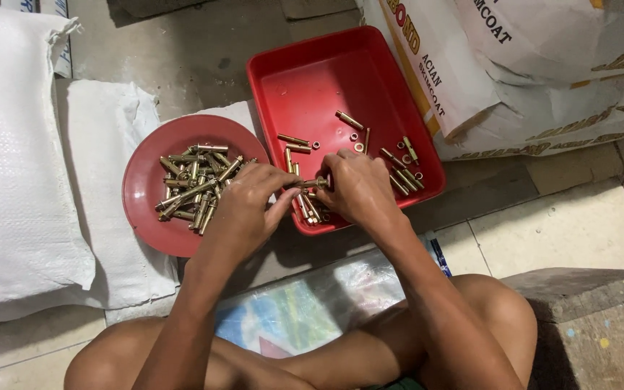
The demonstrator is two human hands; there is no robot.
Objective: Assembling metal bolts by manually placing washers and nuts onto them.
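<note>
The left hand (243, 206) and the right hand (355, 189) are meeting over the near left corner of a red tray (305, 79), and both are pinching the same brass bolt (312, 183) between them. The left hand's fingers are closing on the bolt's left end, while the right hand's fingers are clamping the right end, where a small nut seems to be sitting. The bolt is lying roughly level, just above the tray's rim.

Under and beyond the hands, loose bolts and nuts (399, 162) are lying scattered across the near half of the tray, with a few more bunched beneath the fingers. Just to the left, touching the tray's edge, a round red plate (146, 209) is holding a heap of bolts (195, 184). The plate is resting on a white woven sack (16, 180) spread over the floor. To the right of the tray, printed sacks (543, 65) are leaning, stacked against one another. Near the person's bare knees, a sheet of clear plastic (305, 303) is lying on the floor.
</note>
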